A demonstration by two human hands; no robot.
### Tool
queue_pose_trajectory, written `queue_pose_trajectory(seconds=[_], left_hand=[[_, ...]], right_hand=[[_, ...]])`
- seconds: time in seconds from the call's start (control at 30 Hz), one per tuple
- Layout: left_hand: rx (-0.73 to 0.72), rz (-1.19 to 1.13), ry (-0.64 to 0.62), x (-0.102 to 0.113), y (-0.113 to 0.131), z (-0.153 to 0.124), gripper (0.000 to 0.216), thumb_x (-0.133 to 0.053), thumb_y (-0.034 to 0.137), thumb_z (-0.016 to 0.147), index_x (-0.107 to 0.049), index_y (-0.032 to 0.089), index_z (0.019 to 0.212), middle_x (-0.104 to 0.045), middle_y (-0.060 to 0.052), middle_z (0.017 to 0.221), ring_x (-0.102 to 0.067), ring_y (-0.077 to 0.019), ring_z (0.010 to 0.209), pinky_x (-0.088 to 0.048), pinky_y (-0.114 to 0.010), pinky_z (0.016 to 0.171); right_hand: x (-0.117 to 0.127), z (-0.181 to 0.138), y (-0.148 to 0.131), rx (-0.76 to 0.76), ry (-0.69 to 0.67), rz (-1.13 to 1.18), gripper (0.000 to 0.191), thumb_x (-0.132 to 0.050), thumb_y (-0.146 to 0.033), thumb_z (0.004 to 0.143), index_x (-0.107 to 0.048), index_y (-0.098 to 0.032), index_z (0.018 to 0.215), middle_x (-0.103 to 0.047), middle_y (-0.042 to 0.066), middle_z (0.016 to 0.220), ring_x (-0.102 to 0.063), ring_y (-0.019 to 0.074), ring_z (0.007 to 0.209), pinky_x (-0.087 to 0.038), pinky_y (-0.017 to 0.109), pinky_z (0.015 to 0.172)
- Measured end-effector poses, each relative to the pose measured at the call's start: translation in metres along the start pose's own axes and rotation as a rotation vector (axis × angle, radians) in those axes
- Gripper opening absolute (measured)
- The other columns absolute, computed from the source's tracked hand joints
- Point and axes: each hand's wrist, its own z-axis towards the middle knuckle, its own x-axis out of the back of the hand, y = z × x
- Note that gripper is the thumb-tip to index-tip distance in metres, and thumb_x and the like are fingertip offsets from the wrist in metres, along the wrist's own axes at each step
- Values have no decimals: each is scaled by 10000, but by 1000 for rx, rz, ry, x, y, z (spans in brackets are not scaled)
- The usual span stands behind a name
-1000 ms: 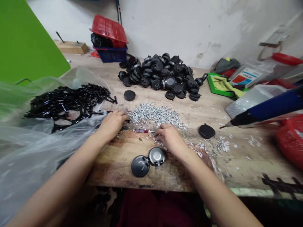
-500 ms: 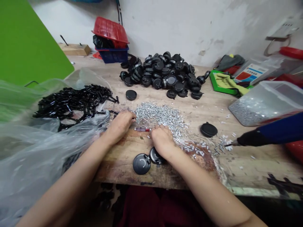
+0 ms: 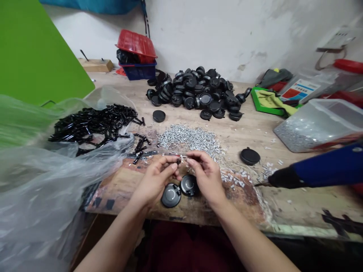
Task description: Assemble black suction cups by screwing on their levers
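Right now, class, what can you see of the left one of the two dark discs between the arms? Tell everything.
The left disc is round and grey-black, plastic by its look, its smooth face carrying a pale curved line that may be a mark or a glint. A small dark tab sits at its upper right. It lies flat on the worn bench, beside the right disc. The left hand is close; whether it touches the disc is unclear.
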Motion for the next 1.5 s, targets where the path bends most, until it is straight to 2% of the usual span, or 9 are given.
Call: queue_pose_trajectory(seconds=[0.23,0.37,0.47,0.67,0.9,1.0,1.2,1.33,1.5], left_hand=[[45,-296,29,-24,8,-21,234,-706,174,740,-606,124,945,-619,-21,789,-535,-75,606,-506,-216,548],[-10,-269,31,-30,8,-24,186,-704,163,738,-564,152,859,-627,-3,742,-549,-78,576,-501,-208,522],[-88,-181,37,-32,6,-26,149,-679,174,765,-558,171,851,-613,19,723,-573,-83,581,-509,-219,561],[-253,107,188,-36,0,-30,181,-656,234,796,-590,190,958,-664,-28,910,-652,-126,706,-556,-276,695],[-123,81,25,-25,-5,-29,148,-628,277,821,-632,187,938,-655,10,716,-604,-109,510,-532,-255,508],[-145,354,77,-16,-7,-31,157,-610,301,829,-644,204,947,-631,36,614,-555,-97,438,-481,-227,462],[-350,989,-4,-4,-21,-35,171,-584,259,843,-692,221,971,-720,-39,917,-648,-191,860,-484,-296,782],[-406,1079,-48,-5,-23,-31,177,-568,248,856,-688,204,977,-708,-49,878,-628,-193,857,-481,-307,782],[-403,1087,-198,-9,-19,-27,158,-549,208,866,-685,196,945,-674,-51,894,-625,-174,865,-488,-288,781]], right_hand=[[-5,-10,-11,-353,124,740,30,-695,-199,759,-677,-216,776,-638,-33,702,-588,99,648,-472,220,630],[-5,-9,-10,-593,-37,1106,187,-775,-309,666,-646,-189,727,-583,-45,596,-530,94,499,-419,200,433],[-2,-13,-14,-600,-144,1213,226,-772,-369,669,-656,-184,728,-562,-42,596,-493,81,462,-388,194,398],[6,-20,-18,-242,107,694,60,-687,-257,779,-742,-239,797,-611,39,943,-590,162,933,-512,289,781],[34,-12,-18,50,-7,131,169,-591,-206,868,-717,-264,964,-626,34,1103,-575,172,1063,-465,348,937],[46,-22,-8,83,-116,-12,236,-514,-191,912,-656,-252,1091,-606,48,1138,-566,166,1076,-456,342,941],[35,-65,11,19,-276,-415,307,-624,-420,822,-613,-168,996,-598,94,953,-557,244,911,-487,386,780],[22,-74,10,16,-274,-528,140,-512,-267,898,-598,-156,889,-591,103,940,-546,242,898,-482,387,779],[40,-73,12,45,-326,-306,189,-437,-121,901,-601,-176,978,-615,85,985,-562,214,972,-494,373,857]])
